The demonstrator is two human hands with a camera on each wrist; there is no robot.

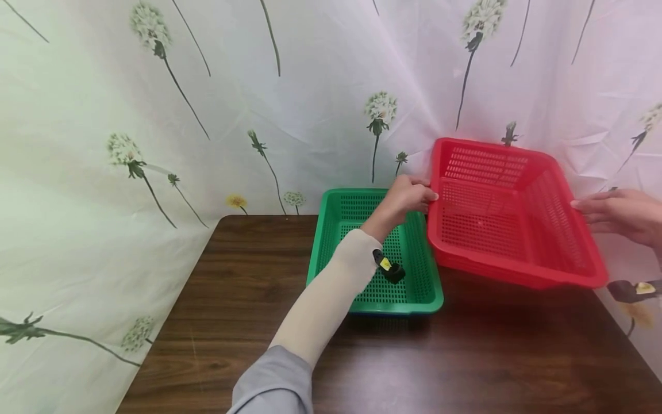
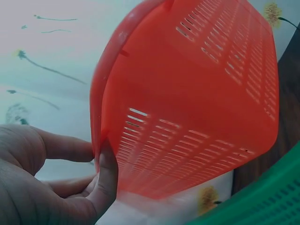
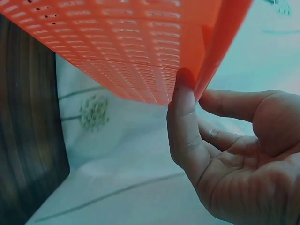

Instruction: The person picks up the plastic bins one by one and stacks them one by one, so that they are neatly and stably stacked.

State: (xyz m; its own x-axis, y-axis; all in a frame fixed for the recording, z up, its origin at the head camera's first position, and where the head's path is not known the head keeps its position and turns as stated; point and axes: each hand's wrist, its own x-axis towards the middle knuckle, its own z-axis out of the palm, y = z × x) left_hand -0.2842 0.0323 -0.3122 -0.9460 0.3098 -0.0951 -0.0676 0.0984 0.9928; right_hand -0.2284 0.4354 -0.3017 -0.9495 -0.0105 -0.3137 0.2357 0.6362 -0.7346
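Note:
A red perforated plastic basket [image 1: 486, 215] is held up off the table at the right, tilted, its inside facing the head camera. My left hand [image 1: 408, 198] pinches its left rim; in the left wrist view the hand [image 2: 70, 173] has thumb and fingers on either side of that rim. On the opposite rim, my right hand [image 1: 620, 213] grips the basket, and the right wrist view shows that hand [image 3: 229, 140] pinching the edge. Below my left forearm a green perforated basket [image 1: 318, 247] stands on the table, partly hidden by the arm. A thin blue edge shows beneath it.
The brown wooden table [image 1: 233, 299] reaches back to a white curtain [image 1: 320, 115] printed with dandelions, which hangs close behind both baskets. The green basket's right side lies close to the lifted red one.

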